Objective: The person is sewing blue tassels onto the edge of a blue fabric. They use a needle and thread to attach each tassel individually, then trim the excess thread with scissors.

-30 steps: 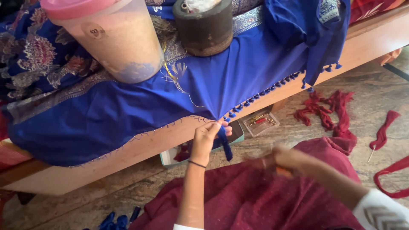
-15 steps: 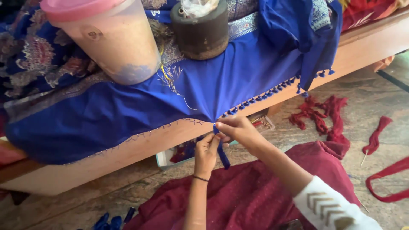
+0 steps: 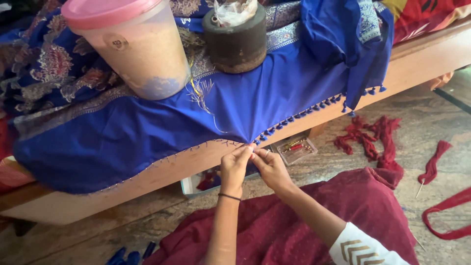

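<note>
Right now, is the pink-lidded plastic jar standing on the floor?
No, the pink-lidded plastic jar stands on the blue cloth that covers the wooden bench, beside a dark round weight.

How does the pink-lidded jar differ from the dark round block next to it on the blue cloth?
The jar is translucent plastic with a pink lid and shows pale contents inside; the block is dark, opaque and lidless, with crumpled plastic on top. The jar is taller and wider, the block short and squat. The jar tapers toward its base, while the block's sides look straight. Both stand on the blue cloth, above the hands working its edge.
</note>
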